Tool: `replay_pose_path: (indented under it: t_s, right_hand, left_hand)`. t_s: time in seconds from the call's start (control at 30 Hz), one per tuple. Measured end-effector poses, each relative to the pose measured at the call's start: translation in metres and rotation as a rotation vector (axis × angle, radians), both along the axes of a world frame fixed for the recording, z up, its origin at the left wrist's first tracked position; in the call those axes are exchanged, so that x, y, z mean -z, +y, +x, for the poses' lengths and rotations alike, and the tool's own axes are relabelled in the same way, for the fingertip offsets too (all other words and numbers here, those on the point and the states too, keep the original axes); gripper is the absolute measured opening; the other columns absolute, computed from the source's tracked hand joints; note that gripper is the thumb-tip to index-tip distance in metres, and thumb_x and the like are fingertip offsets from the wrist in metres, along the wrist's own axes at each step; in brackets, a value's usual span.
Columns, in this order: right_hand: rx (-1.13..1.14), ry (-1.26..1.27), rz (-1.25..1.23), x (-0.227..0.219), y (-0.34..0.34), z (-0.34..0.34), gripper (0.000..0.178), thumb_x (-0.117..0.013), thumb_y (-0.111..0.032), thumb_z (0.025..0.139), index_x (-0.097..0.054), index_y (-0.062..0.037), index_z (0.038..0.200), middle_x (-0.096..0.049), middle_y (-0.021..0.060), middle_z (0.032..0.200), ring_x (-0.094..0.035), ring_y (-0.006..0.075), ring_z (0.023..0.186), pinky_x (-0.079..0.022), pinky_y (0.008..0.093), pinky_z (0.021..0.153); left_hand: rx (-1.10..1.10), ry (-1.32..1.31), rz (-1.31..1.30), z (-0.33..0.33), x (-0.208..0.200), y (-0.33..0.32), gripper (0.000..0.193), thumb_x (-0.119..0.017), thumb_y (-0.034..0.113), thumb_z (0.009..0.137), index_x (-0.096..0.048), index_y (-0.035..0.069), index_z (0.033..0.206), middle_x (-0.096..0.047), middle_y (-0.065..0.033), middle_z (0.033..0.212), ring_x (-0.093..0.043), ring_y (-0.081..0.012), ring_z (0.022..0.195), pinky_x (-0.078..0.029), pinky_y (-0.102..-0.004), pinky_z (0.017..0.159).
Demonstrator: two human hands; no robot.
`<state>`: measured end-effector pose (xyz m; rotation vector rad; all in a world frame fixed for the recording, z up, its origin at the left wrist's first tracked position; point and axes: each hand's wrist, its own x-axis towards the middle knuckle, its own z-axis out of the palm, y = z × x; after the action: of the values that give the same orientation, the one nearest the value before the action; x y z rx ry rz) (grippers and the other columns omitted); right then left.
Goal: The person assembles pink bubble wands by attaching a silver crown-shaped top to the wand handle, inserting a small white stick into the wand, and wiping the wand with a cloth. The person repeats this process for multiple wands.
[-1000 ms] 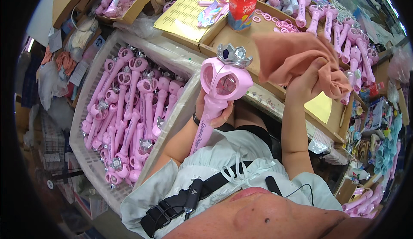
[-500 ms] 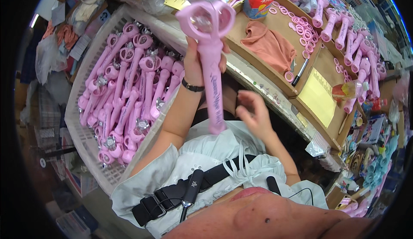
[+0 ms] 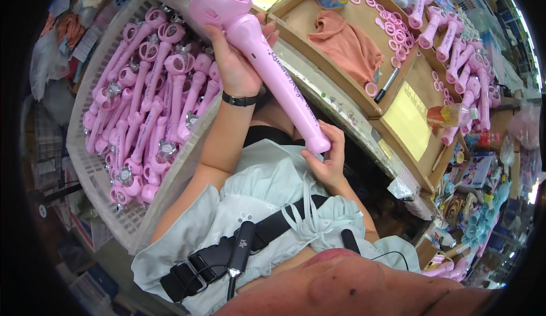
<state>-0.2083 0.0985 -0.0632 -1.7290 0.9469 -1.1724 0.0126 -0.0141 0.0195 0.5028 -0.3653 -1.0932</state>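
Note:
A pink toy wand [image 3: 282, 83] with a rounded, windowed head slants across in front of me, its head at the upper left. My left hand [image 3: 238, 76] supports it from behind just below the head, thumb on one side and fingertips showing on the other. At the wand's lower end, my right hand [image 3: 330, 165] pinches the handle tip between thumb and fingers. Dark lettering runs along the handle. To the left, a white plastic basket [image 3: 79, 140] holds many similar pink wands, several with silvery crown-like tops.
The workbench edge [image 3: 335, 111] runs diagonally on the right. Cardboard trays on it hold pink rings [image 3: 398, 34], an orange cloth [image 3: 347, 49], a black marker [image 3: 387, 84] and a yellow sheet [image 3: 408, 121]. More pink wand parts [image 3: 449, 34] lie beyond, beside a drink bottle [image 3: 452, 115].
The wand has swung from nearly upright to a slant, its head moving up and left. My right hand, free before, has taken hold of its lower end.

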Motion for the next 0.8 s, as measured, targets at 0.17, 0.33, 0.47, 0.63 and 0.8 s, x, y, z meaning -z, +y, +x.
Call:
replay_pose_path:
  t_s: [0.17,0.33,0.47,0.63,0.8]
  right_hand:
    - [-0.099,-0.313,0.271,0.001,0.006,-0.001,0.067,-0.074,-0.005,0.070,-0.040,-0.0022,0.127,-0.045,0.0120,0.125,-0.045,0.0221,0.117,-0.035,0.0340,0.099]
    - [-0.177,-0.617,0.555,0.001,0.010,-0.007,0.066,-0.072,-0.017,0.077,-0.037,-0.0022,0.131,-0.047,0.0097,0.124,-0.045,0.0187,0.116,-0.034,0.0320,0.099]
    - [-0.164,-0.594,0.507,0.003,0.011,-0.008,0.066,-0.071,-0.020,0.078,-0.036,-0.0021,0.132,-0.047,0.0093,0.125,-0.046,0.0177,0.114,-0.035,0.0312,0.098]
    - [-0.180,-0.546,0.501,0.001,0.015,-0.006,0.064,-0.070,-0.022,0.080,-0.037,-0.0018,0.131,-0.047,0.0097,0.124,-0.048,0.0181,0.112,-0.036,0.0311,0.097]
    - [-0.297,-0.754,0.716,0.001,0.012,-0.007,0.058,-0.044,-0.044,0.092,-0.037,-0.0003,0.129,-0.058,0.0166,0.102,-0.060,0.0240,0.085,-0.047,0.0343,0.080]
  left_hand:
    - [0.155,0.081,-0.068,0.008,0.000,0.003,0.096,-0.043,0.078,0.074,-0.045,-0.004,0.125,-0.058,-0.0171,0.115,-0.060,-0.0250,0.089,-0.050,-0.0359,0.082]
    - [0.132,0.045,-0.094,0.006,0.004,0.006,0.099,-0.044,0.079,0.073,-0.043,-0.004,0.127,-0.059,-0.0151,0.114,-0.060,-0.0233,0.084,-0.049,-0.0336,0.077]
    - [0.207,0.119,-0.146,0.008,0.006,0.004,0.097,-0.034,0.082,0.073,-0.048,0.001,0.123,-0.062,-0.0160,0.107,-0.064,-0.0262,0.082,-0.052,-0.0365,0.073]
    - [0.244,0.186,-0.184,0.007,0.008,0.006,0.095,-0.034,0.082,0.073,-0.048,0.001,0.122,-0.063,-0.0138,0.104,-0.062,-0.0224,0.075,-0.051,-0.0337,0.070]
    - [0.237,0.121,-0.216,0.003,0.010,0.006,0.100,-0.045,0.079,0.071,-0.039,-0.001,0.132,-0.058,-0.0117,0.116,-0.060,-0.0198,0.078,-0.050,-0.0314,0.071]
